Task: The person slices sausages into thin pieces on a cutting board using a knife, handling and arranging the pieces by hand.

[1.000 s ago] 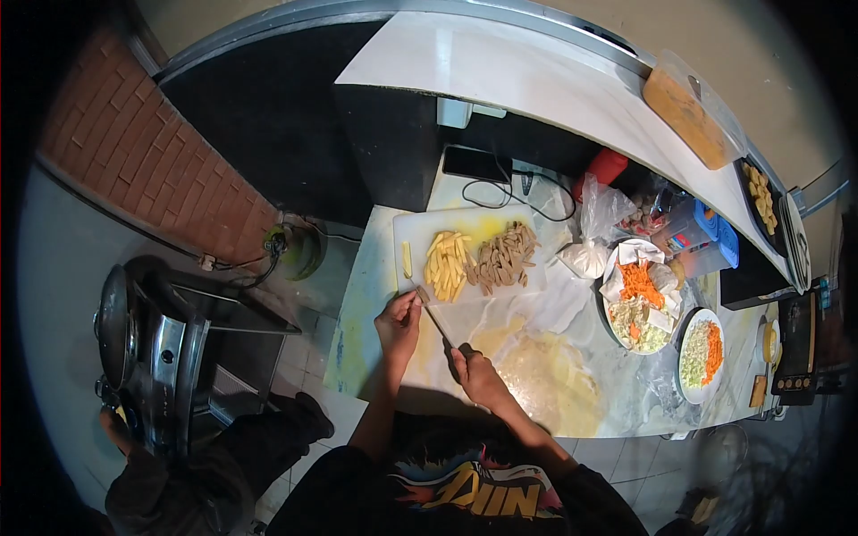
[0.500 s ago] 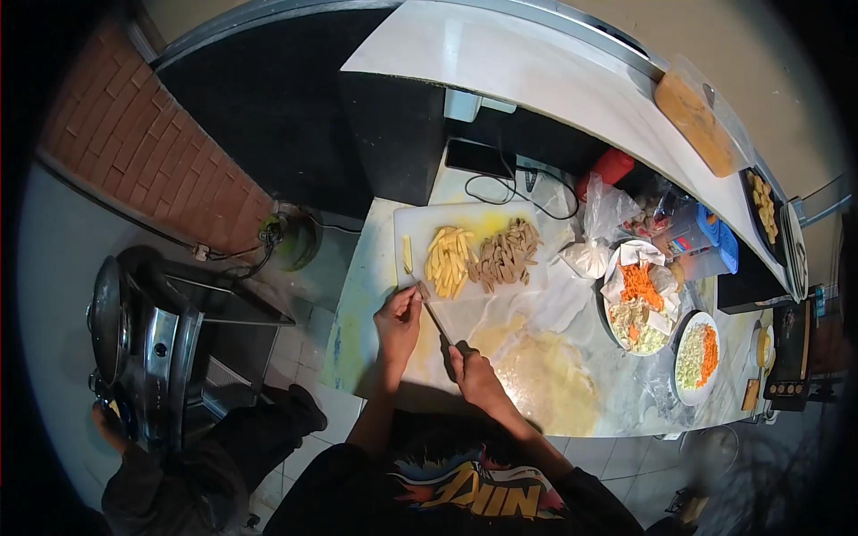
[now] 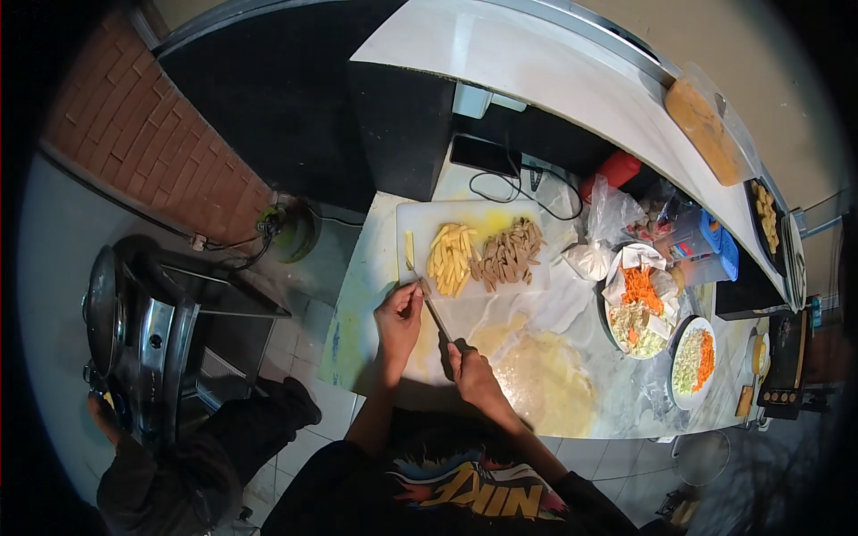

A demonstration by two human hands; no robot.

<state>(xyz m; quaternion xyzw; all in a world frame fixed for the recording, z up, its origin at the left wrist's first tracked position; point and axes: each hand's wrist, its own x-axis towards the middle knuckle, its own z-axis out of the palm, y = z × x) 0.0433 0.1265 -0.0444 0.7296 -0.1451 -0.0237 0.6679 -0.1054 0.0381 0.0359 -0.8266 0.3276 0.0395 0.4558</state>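
Observation:
My right hand [image 3: 478,380] is wrapped round the handle of a knife [image 3: 436,320], whose blade points up and left towards the cutting board. My left hand [image 3: 399,314] is closed in a pinch at the blade's tip, by the board's near edge. What those fingers pinch, if anything, is too small to make out. On the white cutting board [image 3: 527,211] lie a pile of pale yellow strips [image 3: 452,257] and a pile of brownish meat-like strips [image 3: 509,254]. A single yellow strip [image 3: 408,246] rests apart at the board's left.
Right of the board stand a plate with shredded orange and pale vegetables [image 3: 640,286] and a second vegetable plate [image 3: 693,364]. Plastic bags [image 3: 611,210] and a blue-lidded container [image 3: 706,250] are behind. At left, a person's dark sleeve [image 3: 134,482] is beside a stove with a lidded pan [image 3: 103,308].
The view has shifted slightly. Both hands and the knife keep almost the same pose, and the food piles look unchanged.

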